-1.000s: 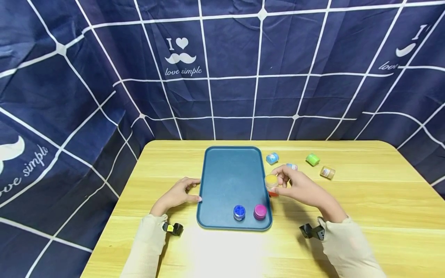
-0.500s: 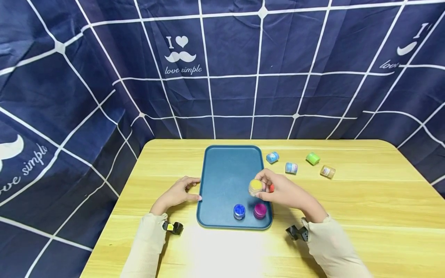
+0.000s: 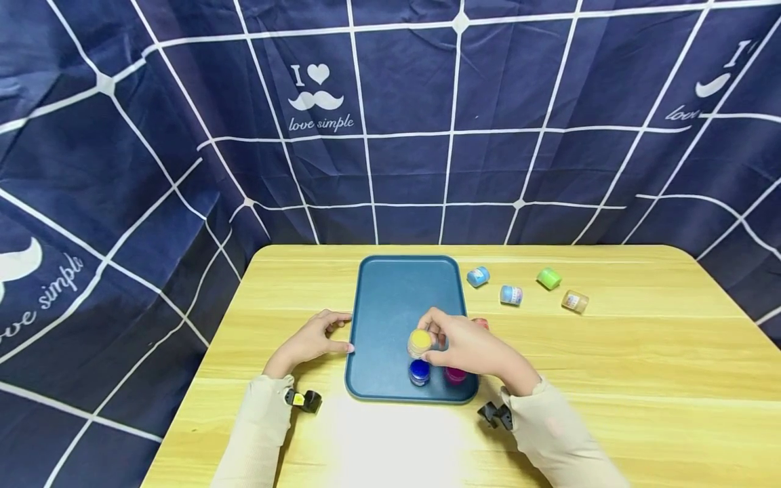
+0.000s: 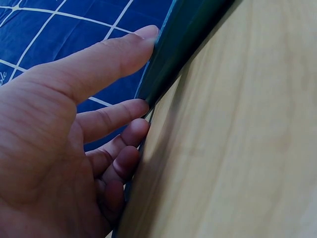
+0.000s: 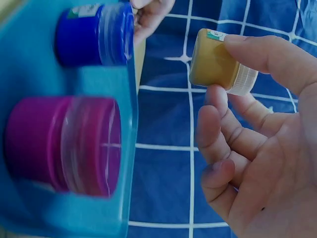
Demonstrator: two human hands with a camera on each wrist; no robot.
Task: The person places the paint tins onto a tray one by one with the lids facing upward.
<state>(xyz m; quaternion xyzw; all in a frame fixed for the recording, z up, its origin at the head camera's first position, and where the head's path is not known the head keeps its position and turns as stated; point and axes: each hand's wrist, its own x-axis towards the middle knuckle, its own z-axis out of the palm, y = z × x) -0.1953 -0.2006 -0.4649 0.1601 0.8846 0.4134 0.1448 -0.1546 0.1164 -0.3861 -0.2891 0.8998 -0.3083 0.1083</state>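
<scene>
My right hand (image 3: 466, 342) pinches a small paint jar of yellow (image 5: 215, 59) between thumb and fingers, above the blue tray (image 3: 396, 291). Just in front of it on the tray stand a dark blue jar (image 3: 419, 372) and a magenta jar (image 5: 59, 144); in the head view the right hand partly covers the magenta one. My left hand (image 3: 314, 341) touches the tray's left rim with thumb and fingertips, and the left wrist view shows these fingers (image 4: 111, 121) against the tray's edge (image 4: 163, 64).
A red jar (image 3: 481, 323) shows partly behind my right hand by the tray's right edge. To the right of the tray lie a light blue jar (image 3: 478, 276), another blue jar (image 3: 511, 295), a green jar (image 3: 549, 278) and a tan jar (image 3: 575, 301) on the wooden table (image 3: 641, 366).
The right hand has carried the yellow jar leftward from the tray's right edge to over the tray, near the dark blue jar. My left hand has stayed at the rim.
</scene>
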